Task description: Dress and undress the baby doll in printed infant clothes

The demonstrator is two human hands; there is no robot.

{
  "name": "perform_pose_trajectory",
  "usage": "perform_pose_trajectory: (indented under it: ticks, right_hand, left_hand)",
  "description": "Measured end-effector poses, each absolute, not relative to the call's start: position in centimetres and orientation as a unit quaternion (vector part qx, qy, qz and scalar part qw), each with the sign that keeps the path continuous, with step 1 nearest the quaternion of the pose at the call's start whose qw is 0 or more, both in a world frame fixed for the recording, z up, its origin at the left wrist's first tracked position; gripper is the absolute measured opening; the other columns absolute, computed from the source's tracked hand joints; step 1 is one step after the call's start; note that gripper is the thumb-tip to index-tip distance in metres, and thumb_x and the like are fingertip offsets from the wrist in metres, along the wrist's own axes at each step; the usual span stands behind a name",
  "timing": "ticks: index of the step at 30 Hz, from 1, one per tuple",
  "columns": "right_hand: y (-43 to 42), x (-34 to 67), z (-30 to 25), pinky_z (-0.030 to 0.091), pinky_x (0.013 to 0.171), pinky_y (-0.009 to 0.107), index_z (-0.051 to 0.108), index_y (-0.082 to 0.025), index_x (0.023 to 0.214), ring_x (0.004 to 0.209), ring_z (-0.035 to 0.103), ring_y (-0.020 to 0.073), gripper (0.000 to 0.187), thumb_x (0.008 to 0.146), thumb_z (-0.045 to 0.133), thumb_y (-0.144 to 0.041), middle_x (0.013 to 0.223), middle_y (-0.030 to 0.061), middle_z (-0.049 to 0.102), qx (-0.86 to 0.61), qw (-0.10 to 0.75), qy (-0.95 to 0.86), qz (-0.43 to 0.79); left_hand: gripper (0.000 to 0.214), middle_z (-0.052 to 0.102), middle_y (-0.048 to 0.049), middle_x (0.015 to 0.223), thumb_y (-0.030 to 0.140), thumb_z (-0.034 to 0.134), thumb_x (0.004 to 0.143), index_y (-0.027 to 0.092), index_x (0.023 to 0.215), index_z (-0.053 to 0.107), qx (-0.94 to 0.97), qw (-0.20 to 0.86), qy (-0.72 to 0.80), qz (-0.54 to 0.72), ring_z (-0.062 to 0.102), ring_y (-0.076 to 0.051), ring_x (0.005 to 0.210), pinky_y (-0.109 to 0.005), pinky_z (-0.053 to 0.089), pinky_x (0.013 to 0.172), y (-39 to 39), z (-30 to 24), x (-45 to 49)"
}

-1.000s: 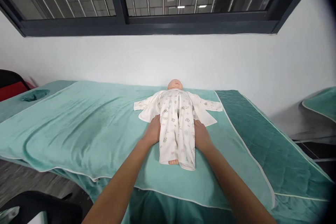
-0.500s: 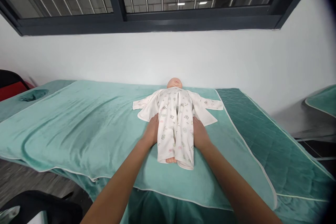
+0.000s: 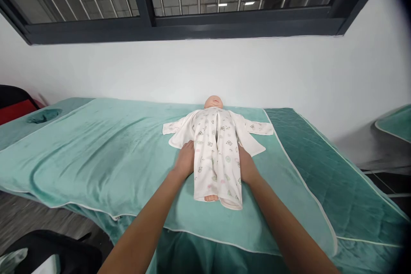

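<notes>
A baby doll lies on its back, its head toward the wall. It wears a white long-sleeved baby top with sleeves and lower flaps spread out. White printed baby trousers cover its belly and legs; one foot peeks from the hem on the left, the other is hidden. At the left edge of the trousers, my left hand is closed, its fingertips partly hidden by the cloth. Gripping the opposite edge is my right hand, its fingers partly tucked behind the fabric.
A light green blanket covers the bed, over a darker quilted cover at the right. A face hole is at the far left. Behind are a white wall and a barred window; a black bag sits lower left.
My right hand has shifted slightly right, and the right trouser leg has spread a little that way with it. The left hand has hardly moved.
</notes>
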State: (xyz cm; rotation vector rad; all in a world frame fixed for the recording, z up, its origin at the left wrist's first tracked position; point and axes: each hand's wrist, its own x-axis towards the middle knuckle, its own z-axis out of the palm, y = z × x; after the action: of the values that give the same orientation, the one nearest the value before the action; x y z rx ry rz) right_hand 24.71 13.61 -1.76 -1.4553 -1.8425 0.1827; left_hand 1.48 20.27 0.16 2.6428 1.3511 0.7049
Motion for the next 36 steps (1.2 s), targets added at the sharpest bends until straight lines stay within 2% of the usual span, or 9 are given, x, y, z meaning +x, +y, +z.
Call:
perform_pose_trajectory:
  ticks: [4,8,15,17,20,24,28,33,36]
  right_hand:
    - [13.7,24.7,-1.9,0.05,0.093,0.037,0.065,-0.021,0.113,0.112,0.059,0.0256,0.029,0.091,0.05,-0.033,0.118,0.0113,0.065,-0.58,0.358,-0.729,0.062]
    - [13.7,24.8,-2.0,0.05,0.092,0.037,0.063,-0.021,0.12,0.111,0.059,0.0255,0.034,0.09,0.052,-0.034,0.119,0.011,0.064,-0.584,0.345,-0.733,0.052]
    - [12.9,24.8,-1.6,0.048,0.09,0.037,0.069,-0.021,0.105,0.104,0.06,0.0263,0.024,0.088,0.055,-0.03,0.107,0.0094,0.067,-0.585,0.307,-0.748,0.071]
    - [12.5,25.1,-1.5,0.049,0.083,0.034,0.068,-0.021,0.096,0.097,0.061,0.0241,0.019,0.088,0.052,-0.027,0.099,0.0067,0.067,-0.586,0.329,-0.732,0.109]
    - [12.7,26.7,-1.6,0.048,0.077,0.031,0.064,-0.022,0.088,0.084,0.061,0.0194,0.018,0.085,0.046,-0.021,0.088,0.0028,0.065,-0.589,0.424,-0.676,0.127]
    - [14.5,31.4,-2.3,0.048,0.083,0.032,0.063,-0.02,0.097,0.091,0.062,0.0194,0.025,0.08,0.044,-0.023,0.099,0.0062,0.067,-0.686,0.506,-0.521,0.038]
    - [17.0,35.7,-2.8,0.047,0.077,0.036,0.067,-0.018,0.093,0.082,0.063,0.0224,0.027,0.077,0.053,-0.034,0.091,0.0092,0.071,-0.778,0.443,-0.443,0.037]
    - [19.6,37.0,-2.6,0.039,0.061,0.03,0.071,-0.023,0.081,0.066,0.061,0.0195,0.03,0.071,0.066,-0.051,0.078,0.0042,0.072,-0.792,0.335,-0.502,0.094]
    - [21.0,36.4,-2.6,0.038,0.059,0.028,0.07,-0.023,0.083,0.062,0.059,0.0171,0.027,0.07,0.066,-0.045,0.072,0.0011,0.068,-0.763,0.308,-0.552,0.136]
  left_hand:
    - [0.015,0.064,-0.0132,0.09,0.026,0.052,0.089,0.018,0.085,0.064,0.876,-0.026,0.438,0.202,0.058,-0.029,0.089,-0.041,0.044,0.077,19.9,0.3,1.1]
    - [0.015,0.064,-0.0115,0.09,0.022,0.05,0.089,0.019,0.083,0.062,0.874,-0.069,0.435,0.205,0.056,-0.027,0.087,-0.042,0.041,0.077,19.3,0.4,0.6]
    - [0.021,0.063,-0.0061,0.08,0.016,0.047,0.086,0.022,0.071,0.06,0.855,0.026,0.457,0.244,0.056,-0.023,0.082,-0.037,0.041,0.073,19.0,-0.5,-0.2]
    - [0.023,0.063,-0.0048,0.078,0.013,0.044,0.085,0.022,0.069,0.058,0.837,0.055,0.471,0.272,0.057,-0.022,0.083,-0.035,0.043,0.075,19.6,-0.7,-0.8]
    - [0.02,0.064,-0.0044,0.083,0.012,0.043,0.083,0.022,0.077,0.06,0.795,0.06,0.511,0.321,0.058,-0.021,0.087,-0.034,0.045,0.079,21.2,-1.0,-2.1]
    - [0.021,0.066,-0.0098,0.102,0.019,0.047,0.084,0.018,0.097,0.063,0.69,0.01,0.635,0.347,0.058,-0.027,0.101,-0.04,0.045,0.089,23.7,-1.1,-3.9]
    - [0.033,0.063,-0.0155,0.119,0.035,0.05,0.088,0.016,0.114,0.059,0.621,-0.026,0.726,0.292,0.053,-0.035,0.115,-0.049,0.043,0.094,25.2,-1.0,-4.4]
    - [0.028,0.062,-0.0152,0.119,0.042,0.049,0.09,0.019,0.101,0.061,0.62,-0.044,0.739,0.26,0.053,-0.036,0.115,-0.05,0.042,0.094,25.2,-0.9,-3.8]
    - [0.027,0.063,-0.0143,0.118,0.043,0.048,0.091,0.02,0.095,0.061,0.618,-0.045,0.738,0.266,0.054,-0.035,0.113,-0.051,0.041,0.093,25.2,-1.0,-3.6]
